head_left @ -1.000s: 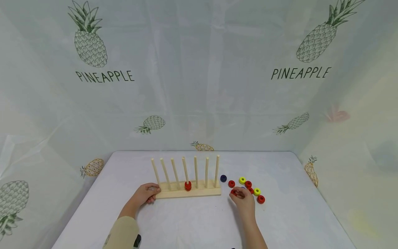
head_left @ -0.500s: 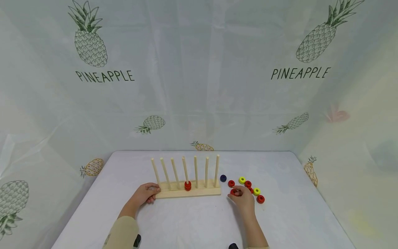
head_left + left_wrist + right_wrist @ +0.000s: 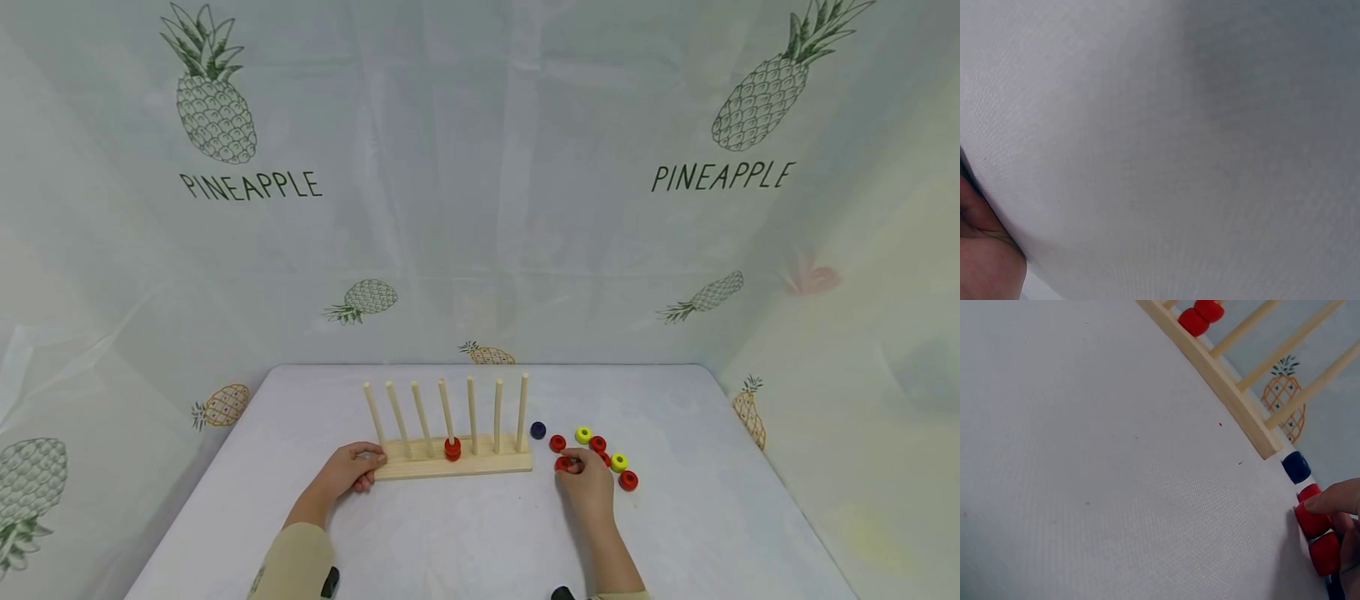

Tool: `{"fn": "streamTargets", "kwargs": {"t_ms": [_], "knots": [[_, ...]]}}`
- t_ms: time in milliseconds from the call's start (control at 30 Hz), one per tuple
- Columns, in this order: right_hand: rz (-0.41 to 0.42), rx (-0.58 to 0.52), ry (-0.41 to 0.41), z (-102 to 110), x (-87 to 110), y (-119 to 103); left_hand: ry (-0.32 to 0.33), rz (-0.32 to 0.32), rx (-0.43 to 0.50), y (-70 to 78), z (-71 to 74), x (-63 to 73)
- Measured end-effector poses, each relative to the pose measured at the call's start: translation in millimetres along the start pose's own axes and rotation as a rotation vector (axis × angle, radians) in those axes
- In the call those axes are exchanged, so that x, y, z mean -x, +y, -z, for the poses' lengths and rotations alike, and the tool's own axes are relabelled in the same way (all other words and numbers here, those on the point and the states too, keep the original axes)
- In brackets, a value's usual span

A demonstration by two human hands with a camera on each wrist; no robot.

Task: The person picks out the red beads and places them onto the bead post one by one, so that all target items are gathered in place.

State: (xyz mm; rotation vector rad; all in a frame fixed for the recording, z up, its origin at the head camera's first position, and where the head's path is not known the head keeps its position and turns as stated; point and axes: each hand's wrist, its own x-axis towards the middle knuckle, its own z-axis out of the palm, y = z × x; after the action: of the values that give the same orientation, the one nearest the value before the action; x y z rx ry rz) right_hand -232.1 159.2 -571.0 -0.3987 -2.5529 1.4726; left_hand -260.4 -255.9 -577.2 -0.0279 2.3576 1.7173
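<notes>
A wooden peg rack (image 3: 480, 465) with a row of upright pegs stands on the table, and two red beads (image 3: 452, 449) are stacked on its middle peg. My left hand (image 3: 351, 467) grips the rack's left end, thumb on top; the left wrist view catches only part of that hand (image 3: 988, 250). Right of the rack, my right hand (image 3: 588, 486) pinches a red bead (image 3: 1313, 519) low at the table, its thumb lying on the bead in the right wrist view. Another red bead (image 3: 1325, 553) sits close beside that one.
Around the right hand lie loose beads: a dark blue bead (image 3: 538, 430) near the rack's right end, a yellow bead (image 3: 583, 434), a second yellow bead (image 3: 618, 462) and several red ones, including a red bead (image 3: 628, 480) farthest right. A pineapple-print sheet (image 3: 480, 208) hangs behind the table (image 3: 450, 542).
The right hand's fingers shift slightly around the red bead, spreading a little and then drawing in on it. The left hand and the rack stay in place.
</notes>
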Motion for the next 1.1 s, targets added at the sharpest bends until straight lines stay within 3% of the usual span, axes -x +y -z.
{"fn": "streamTargets", "kwargs": {"t_ms": [267,767,1100], "knots": [[-0.007,0.012,0.022,-1.0,0.2,1.0,0.011,0.009,-0.022,2.4,-0.6,1.3],[-0.003,0.003,-0.015,1.1,1.4,-4.9,0.016,0.008,-0.032,3.4,-1.1,1.9],[0.034,0.102,-0.049,2.7,0.7,-6.1,0.017,0.009,-0.035,3.4,-1.6,2.1]]}}
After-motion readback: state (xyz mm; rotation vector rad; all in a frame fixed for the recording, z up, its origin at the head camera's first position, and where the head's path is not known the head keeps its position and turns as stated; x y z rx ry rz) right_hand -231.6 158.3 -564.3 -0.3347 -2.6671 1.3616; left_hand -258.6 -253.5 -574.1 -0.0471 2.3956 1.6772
